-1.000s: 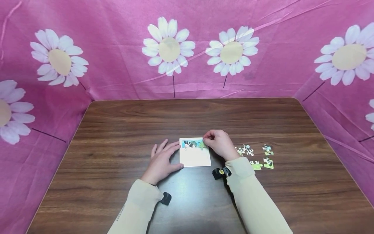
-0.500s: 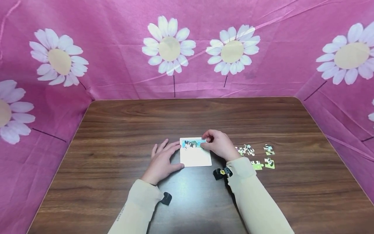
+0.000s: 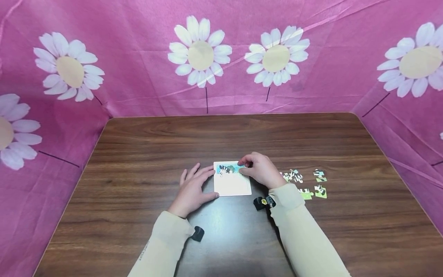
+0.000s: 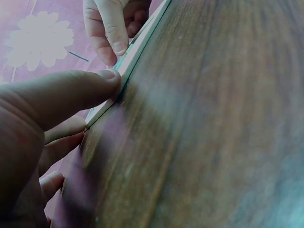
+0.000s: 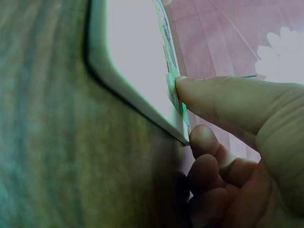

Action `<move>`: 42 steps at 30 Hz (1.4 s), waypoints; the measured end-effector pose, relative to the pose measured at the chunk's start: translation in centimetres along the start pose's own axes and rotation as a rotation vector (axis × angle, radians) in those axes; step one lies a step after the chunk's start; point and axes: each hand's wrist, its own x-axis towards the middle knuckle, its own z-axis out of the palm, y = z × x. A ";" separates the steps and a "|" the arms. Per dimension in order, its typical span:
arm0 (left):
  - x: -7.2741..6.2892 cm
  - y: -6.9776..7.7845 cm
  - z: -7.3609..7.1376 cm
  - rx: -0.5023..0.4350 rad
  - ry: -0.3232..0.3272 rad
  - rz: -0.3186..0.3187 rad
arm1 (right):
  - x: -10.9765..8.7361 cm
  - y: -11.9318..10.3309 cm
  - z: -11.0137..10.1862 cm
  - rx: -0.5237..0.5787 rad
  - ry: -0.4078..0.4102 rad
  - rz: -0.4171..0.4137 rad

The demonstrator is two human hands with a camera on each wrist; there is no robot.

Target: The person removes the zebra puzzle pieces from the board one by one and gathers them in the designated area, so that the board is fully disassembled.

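A white puzzle board (image 3: 232, 186) lies on the table, with a strip of joined jigsaw pieces (image 3: 226, 169) along its far side showing a zebra and blue sky. My left hand (image 3: 194, 188) is spread at the board's left side, thumb at the near left corner and index finger at the far left. At the far right corner, my right hand (image 3: 261, 169) has thumb and curled fingers on a puzzle piece, mostly hidden in the head view. In the right wrist view the thumb presses that green-edged puzzle piece (image 5: 171, 84) on the board.
Several loose puzzle pieces (image 3: 320, 191) with zebra stripes and green grass lie on the wooden table (image 3: 155, 146) right of the board, some partly behind the right wrist. A pink flowered cloth (image 3: 138, 77) rises along the table's back and sides.
My right thumb has shifted slightly left and down onto the corner piece, covering more of it. The left hand and board keep their places; the head view has tilted slightly.
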 end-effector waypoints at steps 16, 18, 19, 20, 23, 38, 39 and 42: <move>-0.4 0.1 0.0 -0.010 0.004 -0.007 | -0.1 -0.2 0.6 0.017 0.035 0.049; -0.7 0.0 0.1 -0.015 -0.001 -0.020 | -0.3 -0.2 0.6 0.046 0.017 0.051; -0.8 0.0 0.1 -0.016 -0.002 -0.023 | -0.5 -0.1 0.5 0.057 0.005 0.047; -0.9 -0.1 0.2 -0.017 -0.002 -0.025 | -0.7 0.0 0.3 0.067 -0.006 0.040; -0.8 -0.1 0.2 -0.013 0.011 -0.013 | -1.3 0.6 -1.1 0.059 -0.013 0.025; 0.1 0.2 0.0 -0.008 0.006 0.001 | -4.1 4.8 -7.1 -0.072 0.008 0.027; 0.1 0.2 0.0 -0.007 0.009 0.003 | -4.2 5.0 -7.3 -0.080 0.013 0.033; 0.1 0.2 0.0 -0.004 0.008 -0.002 | -4.6 5.6 -8.0 -0.099 0.008 0.038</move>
